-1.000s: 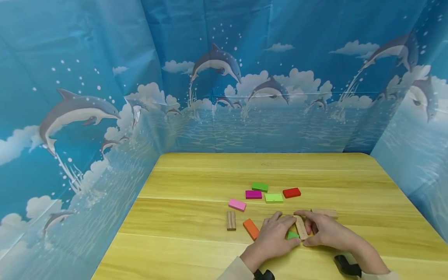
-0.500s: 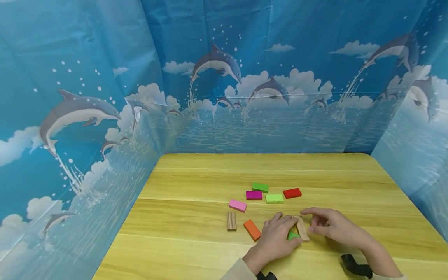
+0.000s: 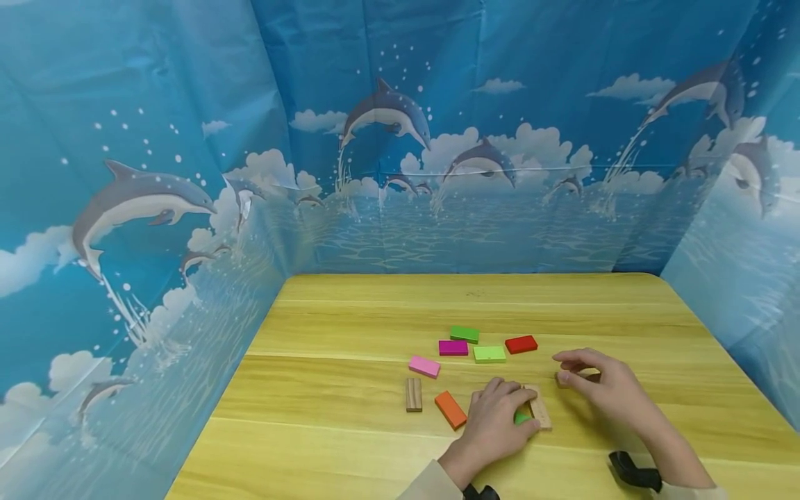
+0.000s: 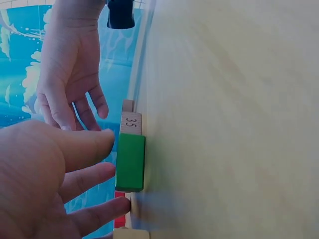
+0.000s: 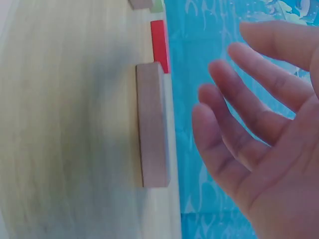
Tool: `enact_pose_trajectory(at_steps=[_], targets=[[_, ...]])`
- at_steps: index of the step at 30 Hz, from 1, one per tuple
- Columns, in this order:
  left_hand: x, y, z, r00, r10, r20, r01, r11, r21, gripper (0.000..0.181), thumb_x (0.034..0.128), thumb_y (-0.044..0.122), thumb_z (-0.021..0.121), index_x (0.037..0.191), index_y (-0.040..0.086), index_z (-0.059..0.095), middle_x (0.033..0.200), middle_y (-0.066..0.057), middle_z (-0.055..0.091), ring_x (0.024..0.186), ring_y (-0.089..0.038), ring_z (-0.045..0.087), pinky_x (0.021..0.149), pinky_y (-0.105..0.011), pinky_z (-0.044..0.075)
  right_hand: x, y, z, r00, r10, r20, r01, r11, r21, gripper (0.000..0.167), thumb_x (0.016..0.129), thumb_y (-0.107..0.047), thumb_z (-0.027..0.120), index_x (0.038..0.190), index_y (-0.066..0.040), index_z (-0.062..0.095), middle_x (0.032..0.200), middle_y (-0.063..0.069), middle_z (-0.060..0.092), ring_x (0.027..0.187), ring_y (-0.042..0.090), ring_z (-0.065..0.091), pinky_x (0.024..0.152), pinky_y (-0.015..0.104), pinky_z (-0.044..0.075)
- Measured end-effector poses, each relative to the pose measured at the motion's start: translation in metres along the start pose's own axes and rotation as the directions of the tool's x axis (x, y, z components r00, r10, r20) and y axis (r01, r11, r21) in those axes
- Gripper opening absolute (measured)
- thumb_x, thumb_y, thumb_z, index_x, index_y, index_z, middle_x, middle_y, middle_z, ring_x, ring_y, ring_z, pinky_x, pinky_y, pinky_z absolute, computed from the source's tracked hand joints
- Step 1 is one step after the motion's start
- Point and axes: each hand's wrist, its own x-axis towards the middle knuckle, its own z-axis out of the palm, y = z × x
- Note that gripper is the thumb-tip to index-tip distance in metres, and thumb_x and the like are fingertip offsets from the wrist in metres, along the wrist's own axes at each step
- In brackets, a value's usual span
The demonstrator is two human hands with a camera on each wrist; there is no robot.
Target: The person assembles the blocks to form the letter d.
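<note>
In the head view my left hand (image 3: 500,419) rests over a few blocks, fingers loosely extended. A green block (image 3: 521,418) peeps out beside its thumb, partly hidden. In the left wrist view, that thumb's tip is close to the green block (image 4: 130,162); a wooden block marked 35 (image 4: 130,122) lies just beyond. From above, this wooden block (image 3: 541,410) stretches along the right of the left hand. My right hand (image 3: 609,389) hovers over another plain wooden block (image 5: 152,124), which the right wrist view shows apart from its relaxed, slightly bent fingers.
On the yellow wood-grain table (image 3: 325,444) lie orange (image 3: 451,410), pink (image 3: 424,367), magenta (image 3: 453,348), dark green (image 3: 465,335), light green (image 3: 489,355) and red (image 3: 521,344) blocks. A grooved wooden block (image 3: 414,395) is at left. A dolphin-print curtain (image 3: 450,229) surrounds the table.
My right hand has let go of the wooden block beside my left hand. It has moved right and away from me, over the other wooden block. My left hand has barely moved.
</note>
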Motion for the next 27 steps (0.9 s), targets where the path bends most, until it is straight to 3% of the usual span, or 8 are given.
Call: enact_pose_trajectory(at_steps=[5,9,13,16,22,27], targets=[[0.001,0.001,0.002,1.0,-0.02,-0.015,0.02,1.0,-0.004,0.042,0.092,0.05,0.069,0.133,0.043,0.063,0.134,0.017,0.056,0.123,-0.005,0.046,0.083,-0.029,0.038,0.0,0.007,-0.002,0.999,-0.003,-0.054,0.0,0.998,-0.06,0.036,0.098,-0.037,0.067,0.129,-0.019,0.067,0.122,0.004,0.065,0.11,0.017,0.06,0.081,0.028,0.055],[0.002,0.003,0.004,0.999,-0.029,-0.027,0.029,1.0,0.004,0.042,0.0901,0.051,0.071,0.131,0.044,0.064,0.132,0.018,0.057,0.122,-0.004,0.046,0.082,-0.029,0.038,0.0,0.014,-0.003,0.998,0.032,-0.05,-0.036,0.996,-0.086,0.043,0.097,-0.043,0.066,0.133,-0.019,0.065,0.127,0.007,0.062,0.12,0.029,0.055,0.092,0.048,0.051],[0.002,0.003,0.005,0.999,-0.033,-0.028,0.033,0.999,0.004,0.044,0.0887,0.052,0.073,0.131,0.045,0.064,0.131,0.018,0.057,0.121,-0.004,0.046,0.082,-0.029,0.038,0.001,0.019,-0.005,0.998,0.062,-0.008,-0.062,0.994,-0.088,0.053,0.094,-0.048,0.068,0.136,-0.015,0.063,0.13,0.014,0.06,0.122,0.042,0.053,0.091,0.062,0.046],[0.002,0.002,0.004,0.999,-0.028,-0.019,0.028,1.0,-0.005,0.044,0.0892,0.053,0.072,0.132,0.044,0.064,0.132,0.018,0.057,0.122,-0.004,0.046,0.083,-0.029,0.038,0.002,0.021,-0.004,0.998,0.066,0.003,-0.065,0.991,-0.121,0.056,0.092,-0.049,0.07,0.134,-0.013,0.064,0.126,0.014,0.061,0.116,0.042,0.057,0.088,0.06,0.048],[0.001,-0.003,-0.003,1.0,-0.005,0.024,0.006,0.999,-0.038,0.046,0.0916,0.051,0.07,0.136,0.04,0.062,0.135,0.016,0.056,0.128,-0.006,0.045,0.087,-0.03,0.039,0.002,0.028,-0.002,0.999,0.043,0.011,-0.04,0.979,-0.199,0.05,0.091,-0.045,0.073,0.129,-0.012,0.069,0.11,0.006,0.064,0.097,0.026,0.059,0.076,0.04,0.048],[0.001,-0.004,-0.002,1.0,0.003,0.025,-0.002,1.0,-0.025,0.05,0.0898,0.053,0.071,0.137,0.039,0.062,0.134,0.018,0.055,0.127,-0.006,0.045,0.086,-0.03,0.04,0.0,0.033,-0.003,1.0,0.025,0.017,-0.021,0.975,-0.221,0.035,0.091,-0.031,0.076,0.121,-0.012,0.073,0.11,0.005,0.067,0.099,0.027,0.062,0.077,0.041,0.05]])
